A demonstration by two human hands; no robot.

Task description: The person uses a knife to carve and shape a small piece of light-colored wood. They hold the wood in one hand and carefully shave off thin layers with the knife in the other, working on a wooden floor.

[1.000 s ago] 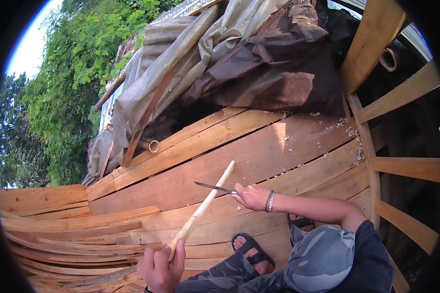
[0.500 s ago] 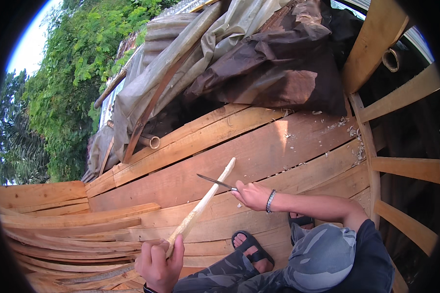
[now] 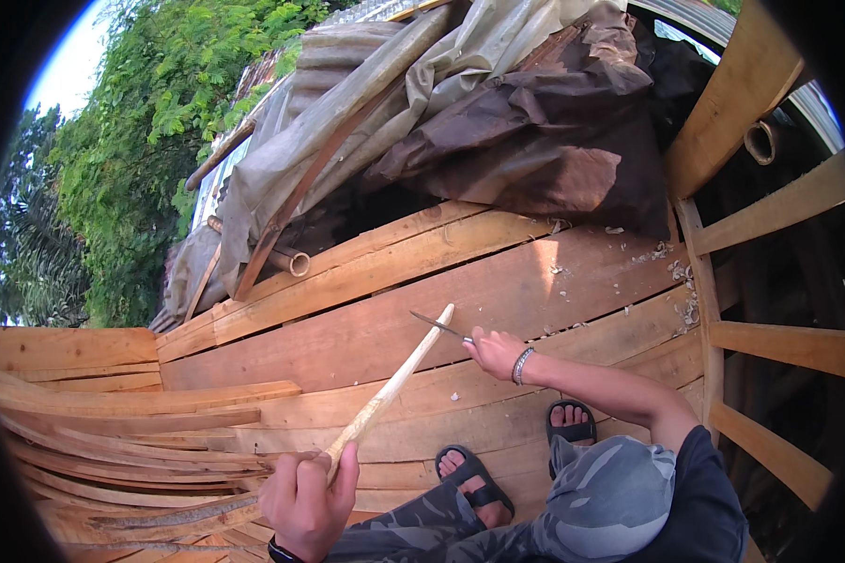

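Note:
My left hand point(image 3: 308, 495) is closed round the lower end of a pale whittled stick point(image 3: 386, 398), which slants up and away to the right and narrows to a blunt tip. Marks of cutting show along its bare wood. In my right hand point(image 3: 498, 355) is a knife point(image 3: 457, 332), gripped by its handle with the fingers wrapped round. Its thin dark blade points left and lies across the stick a little below the tip. Whether the edge bites into the wood is too small to tell.
Underfoot is a plank floor point(image 3: 366, 324) with dark gaps; curled shavings point(image 3: 690, 305) gather by the right-hand frame. Long wooden strips point(image 3: 131, 413) are stacked at left. Tarpaulins point(image 3: 535, 141) hang beyond, near a bamboo pole point(image 3: 293, 263). My sandalled feet point(image 3: 474, 483) are close below the stick.
The knife and my right hand have moved up and right, bringing the blade nearer the stick's tip. My left hand keeps its hold; the whole view has shifted slightly.

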